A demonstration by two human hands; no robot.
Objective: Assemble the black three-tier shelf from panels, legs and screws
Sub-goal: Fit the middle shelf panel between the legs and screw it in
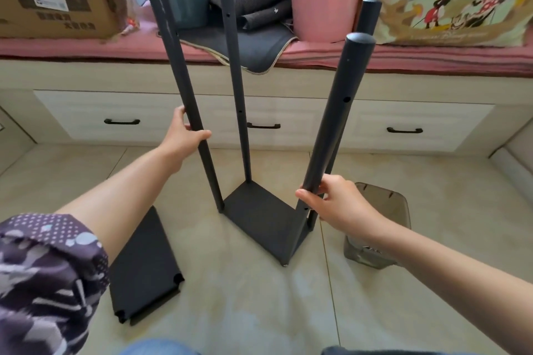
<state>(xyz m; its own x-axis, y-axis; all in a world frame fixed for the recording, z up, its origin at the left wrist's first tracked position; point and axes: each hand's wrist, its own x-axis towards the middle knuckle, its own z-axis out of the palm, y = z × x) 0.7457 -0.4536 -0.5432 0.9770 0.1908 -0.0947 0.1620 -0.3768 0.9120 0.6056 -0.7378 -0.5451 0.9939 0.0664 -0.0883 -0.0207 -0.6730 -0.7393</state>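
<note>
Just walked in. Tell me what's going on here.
A person is assembling a black shelf on the tiled floor. Four dark round legs stand up from one black rectangular panel. The left hand grips the near-left leg, and the right hand grips the near-right leg. A second black panel lies flat beside them, not yet fitted.

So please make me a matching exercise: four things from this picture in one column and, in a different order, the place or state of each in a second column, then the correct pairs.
Things:
1. loose black panel
2. near-left leg
3. near-right leg
4. grey plastic stool

Places or states:
A. gripped by the right hand
B. lying flat on the floor, left of the frame
C. standing on the floor, right of the frame
D. gripped by the left hand

Pairs: 1-B, 2-D, 3-A, 4-C
</note>
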